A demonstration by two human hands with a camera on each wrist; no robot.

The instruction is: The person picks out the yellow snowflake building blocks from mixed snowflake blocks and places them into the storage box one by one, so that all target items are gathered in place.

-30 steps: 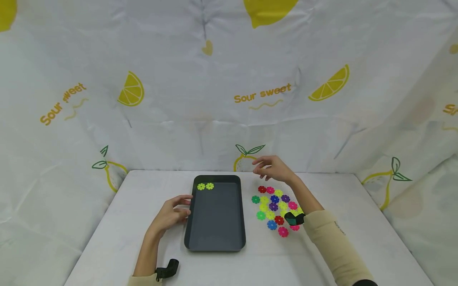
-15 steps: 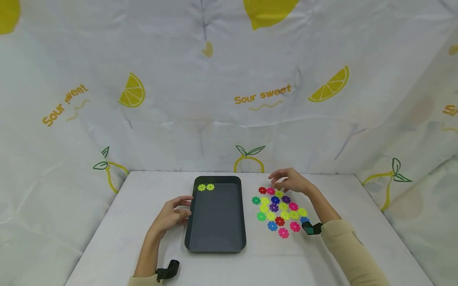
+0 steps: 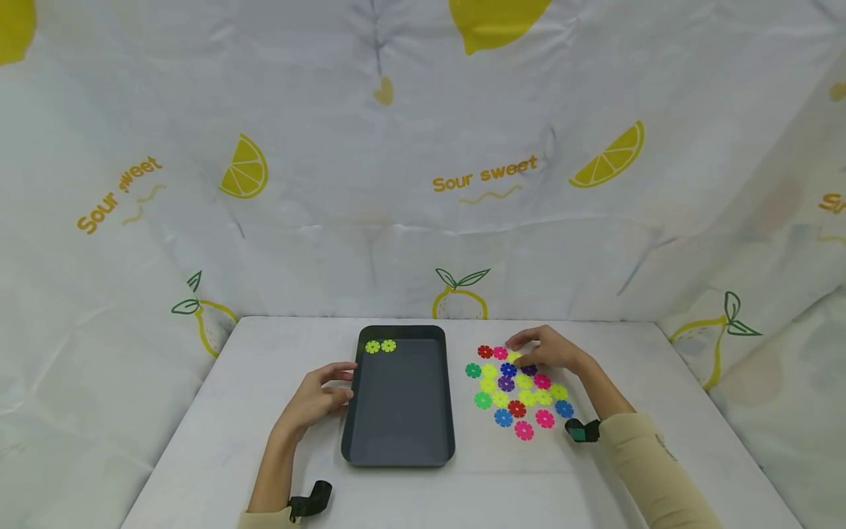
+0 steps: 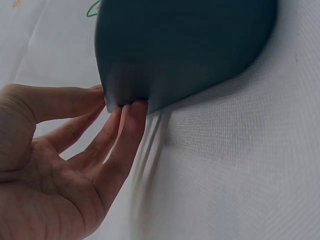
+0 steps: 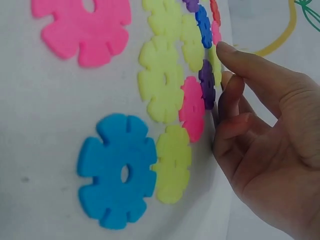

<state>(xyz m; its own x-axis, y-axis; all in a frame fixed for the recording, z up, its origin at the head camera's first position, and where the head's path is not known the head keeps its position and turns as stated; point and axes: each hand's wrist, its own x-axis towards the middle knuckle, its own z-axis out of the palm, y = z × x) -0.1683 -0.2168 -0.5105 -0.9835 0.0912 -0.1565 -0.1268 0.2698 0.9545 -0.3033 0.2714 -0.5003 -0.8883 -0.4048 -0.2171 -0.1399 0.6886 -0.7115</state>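
Note:
My left hand is beside the dark grey tray. In the left wrist view its fingertips meet the tray's outer wall, and the head view shows thumb and index finger apart along it. Two yellow snowflake discs lie side by side in the tray's far left corner. My right hand is low over the far side of the loose discs, thumb and index finger around a yellow snowflake disc. That disc is partly covered by the thumb; a purple disc lies close by the fingers.
Several red, pink, yellow, green, blue and purple discs lie flat on the white table, right of the tray. A blue disc is nearest the right wrist camera. A lemon-print cloth hangs behind the table.
From beyond the discs near the back edge, my right hand has moved right and toward me, down to the yellow disc. My left hand and the tray stay where they were.

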